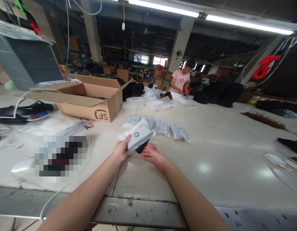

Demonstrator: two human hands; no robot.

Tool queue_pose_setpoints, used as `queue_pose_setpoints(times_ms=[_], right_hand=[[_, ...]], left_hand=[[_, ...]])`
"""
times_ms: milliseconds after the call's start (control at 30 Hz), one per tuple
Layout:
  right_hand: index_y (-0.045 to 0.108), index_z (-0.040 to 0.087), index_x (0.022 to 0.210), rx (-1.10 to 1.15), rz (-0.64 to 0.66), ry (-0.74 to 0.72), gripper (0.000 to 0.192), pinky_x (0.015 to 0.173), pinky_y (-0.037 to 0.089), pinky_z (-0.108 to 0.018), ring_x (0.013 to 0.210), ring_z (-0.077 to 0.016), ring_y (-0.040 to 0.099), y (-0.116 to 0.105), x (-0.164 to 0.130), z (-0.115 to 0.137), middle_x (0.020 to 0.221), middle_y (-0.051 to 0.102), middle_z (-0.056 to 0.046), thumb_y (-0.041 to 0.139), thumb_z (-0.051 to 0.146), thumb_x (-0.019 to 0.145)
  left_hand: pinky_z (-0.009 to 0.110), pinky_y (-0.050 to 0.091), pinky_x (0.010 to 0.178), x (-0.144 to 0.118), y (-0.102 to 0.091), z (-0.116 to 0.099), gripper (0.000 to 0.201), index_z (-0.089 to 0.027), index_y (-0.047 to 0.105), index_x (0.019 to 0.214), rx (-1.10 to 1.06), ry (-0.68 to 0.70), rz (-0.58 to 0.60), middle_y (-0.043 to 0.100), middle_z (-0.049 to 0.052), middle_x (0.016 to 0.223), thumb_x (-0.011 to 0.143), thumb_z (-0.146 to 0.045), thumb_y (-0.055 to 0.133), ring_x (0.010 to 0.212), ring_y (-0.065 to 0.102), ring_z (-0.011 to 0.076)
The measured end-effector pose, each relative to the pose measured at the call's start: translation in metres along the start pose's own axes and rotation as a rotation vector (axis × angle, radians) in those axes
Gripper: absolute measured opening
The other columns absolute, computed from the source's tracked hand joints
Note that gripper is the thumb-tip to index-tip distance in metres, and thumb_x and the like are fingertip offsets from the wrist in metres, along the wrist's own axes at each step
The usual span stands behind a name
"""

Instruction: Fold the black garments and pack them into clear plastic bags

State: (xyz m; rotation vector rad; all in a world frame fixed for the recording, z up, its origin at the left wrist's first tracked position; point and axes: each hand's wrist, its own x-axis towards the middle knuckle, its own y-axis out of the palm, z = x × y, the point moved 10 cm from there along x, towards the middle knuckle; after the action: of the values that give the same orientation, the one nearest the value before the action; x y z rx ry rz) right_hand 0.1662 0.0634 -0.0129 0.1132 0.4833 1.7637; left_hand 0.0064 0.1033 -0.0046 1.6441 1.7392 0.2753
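Observation:
My left hand [122, 148] is closed on the near-left edge of a grey printed packet [140, 134] in a clear plastic bag, tilted above the table. A black flat piece [142, 147] sticks out from under the packet's lower right side. At its corner is my right hand [155, 156], thumb on top and fingers curled below, seemingly pinching it. Whether the black piece belongs to the packet I cannot tell. Just beyond lie several similar bagged packets in a row, among them one packet [162, 127] and the rightmost packet [179, 132].
An open cardboard box [90, 110] stands at the left, with clear plastic bags [54, 126] before it. Farther back are more plastic bags [160, 102], a dark cloth pile [218, 93] and a person in a pink shirt [180, 80]. White cables [283, 175] lie at the right.

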Motion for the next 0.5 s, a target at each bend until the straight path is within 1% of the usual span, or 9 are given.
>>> queue_pose_setpoints(times_ms=[100,167,233,300,367,433,500], right_hand=[[0.059,0.021,0.105,0.028,-0.083,-0.058,0.049,0.081,0.059,-0.038,0.088,-0.0205,0.071,-0.002,0.002,-0.002,0.105,0.073,-0.007,0.082,0.049,0.072],[0.058,0.023,0.111,0.027,-0.121,-0.088,0.053,0.08,0.06,-0.039,0.096,-0.0231,0.07,-0.004,0.004,-0.001,0.113,0.071,-0.008,0.084,0.046,0.071],[0.056,0.024,0.115,0.014,-0.144,-0.165,0.06,0.085,0.059,-0.042,0.106,-0.0265,0.068,-0.005,0.004,0.008,0.119,0.07,-0.008,0.087,0.042,0.067],[0.055,0.025,0.117,-0.01,-0.145,-0.289,0.066,0.095,0.055,-0.045,0.114,-0.028,0.065,-0.005,0.001,0.022,0.121,0.069,-0.007,0.09,0.037,0.063],[0.054,0.026,0.12,-0.041,-0.12,-0.39,0.071,0.103,0.05,-0.046,0.118,-0.0282,0.063,-0.002,-0.001,0.032,0.125,0.068,-0.007,0.091,0.03,0.06],[0.053,0.026,0.122,-0.087,-0.069,-0.412,0.074,0.104,0.048,-0.048,0.12,-0.0286,0.062,0.002,-0.002,0.033,0.128,0.066,-0.007,0.091,0.026,0.058],[0.051,0.028,0.124,-0.133,-0.025,-0.389,0.077,0.102,0.05,-0.048,0.12,-0.0288,0.061,0.004,0.0,0.029,0.132,0.064,-0.007,0.09,0.023,0.058]], left_hand=[[0.031,0.061,0.078,-0.005,0.02,0.003,0.033,-0.009,0.065,0.119,0.014,0.06,0.124,0.077,0.013,0.102,0.088,-0.02,0.066,0.083,0.074,0.0209],[0.034,0.06,0.085,-0.009,0.033,0.004,0.038,-0.01,0.064,0.122,0.013,0.093,0.216,0.075,0.014,0.109,0.085,-0.019,0.07,0.09,0.074,0.0228],[0.035,0.06,0.089,-0.012,0.038,0.003,0.043,-0.011,0.064,0.123,0.015,0.111,0.266,0.074,0.014,0.115,0.083,-0.021,0.073,0.096,0.073,0.0244],[0.036,0.059,0.09,-0.012,0.038,0.002,0.045,-0.011,0.064,0.124,0.022,0.119,0.275,0.073,0.015,0.117,0.081,-0.022,0.075,0.098,0.073,0.0253],[0.037,0.06,0.089,-0.01,0.036,0.001,0.046,-0.012,0.064,0.124,0.033,0.124,0.27,0.072,0.015,0.119,0.081,-0.023,0.076,0.099,0.073,0.0257],[0.036,0.061,0.086,-0.009,0.033,0.0,0.046,-0.012,0.064,0.124,0.039,0.135,0.256,0.071,0.015,0.12,0.081,-0.024,0.076,0.099,0.072,0.0254],[0.034,0.061,0.084,-0.008,0.031,0.0,0.044,-0.013,0.064,0.123,0.037,0.141,0.229,0.071,0.015,0.121,0.082,-0.024,0.075,0.099,0.072,0.0245]])
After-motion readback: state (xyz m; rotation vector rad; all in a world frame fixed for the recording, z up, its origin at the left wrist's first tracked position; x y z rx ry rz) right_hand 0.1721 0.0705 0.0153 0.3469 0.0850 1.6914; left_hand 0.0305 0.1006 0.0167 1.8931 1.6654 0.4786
